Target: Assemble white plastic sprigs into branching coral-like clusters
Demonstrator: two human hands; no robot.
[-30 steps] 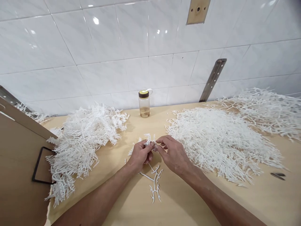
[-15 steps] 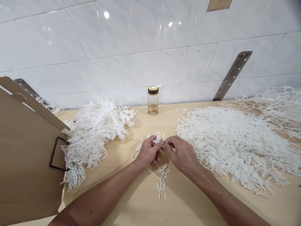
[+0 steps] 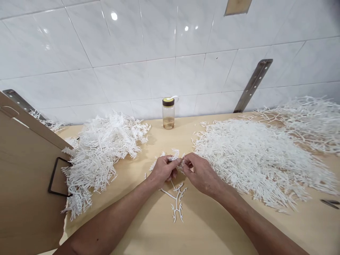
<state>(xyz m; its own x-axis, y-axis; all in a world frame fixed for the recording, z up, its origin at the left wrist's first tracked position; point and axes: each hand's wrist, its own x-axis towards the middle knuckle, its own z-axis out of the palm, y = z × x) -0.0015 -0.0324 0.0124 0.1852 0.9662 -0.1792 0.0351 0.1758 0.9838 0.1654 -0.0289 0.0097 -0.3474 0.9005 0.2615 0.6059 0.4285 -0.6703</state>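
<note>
Over the middle of the table, my left hand [image 3: 162,171] is closed on a white branched plastic stem [image 3: 176,203], whose bare forked lower end hangs toward me. Small feathery white tufts [image 3: 174,154] stick up beyond the fingers of that hand. My right hand [image 3: 201,174] meets it at the fingertips, thumb and forefinger pinched together beside the stem. Whatever small piece lies in that pinch is hidden by the fingers.
A heap of bushy white sprigs [image 3: 106,145] lies left, against a cardboard box [image 3: 26,177] with a black handle [image 3: 51,177]. Loose white tips [image 3: 252,159] are spread right, with bare branches [image 3: 313,120] behind. A bottle [image 3: 168,115] stands near the tiled wall; a dark metal tool [image 3: 330,203] lies far right.
The view has swung slightly right, so everything sits further left. Both hands stay together at the stem; the small upright white tip between them no longer stands out clearly.
</note>
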